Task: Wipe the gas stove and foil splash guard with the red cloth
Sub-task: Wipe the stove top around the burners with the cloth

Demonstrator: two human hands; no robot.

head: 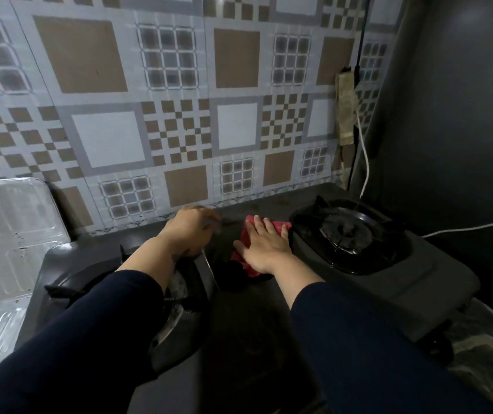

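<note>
My right hand (pixel 264 245) is flat on the red cloth (pixel 246 234), fingers straight and spread, pressing it down on the dark middle strip of the gas stove (pixel 436 273) between the two burners. My left hand (pixel 190 230) is out ahead near the back edge, by the tiled wall (pixel 179 115); its fingers are blurred and curled over something at the left burner's rim, and I cannot tell whether they actually grip it or just rest there. Now the risks, as I read them. The cloth is bunched under my palm, not spread, so a hard push could roll it up and leave my bare skin dragging over the greasy top. The right burner grate (pixel 349 231) sits just beside my fingertips, and its raised prongs could snag the cloth or knock the grate off its seat if I sweep that way carelessly. A dark knob (pixel 229 268) sits touching the near edge of the cloth; catching it on a backstroke could turn the gas on, I'd guess. My left forearm lies right across the left burner (pixel 176 294), so my sleeve may pick up soot there. The foil splash guard (pixel 9 234) stands well off to the left, not yet wiped, and being thin it should dent or tip if I lean on it. A white cable (pixel 364 174) hangs near the far burner, so I'd keep the cloth clear of it.
</note>
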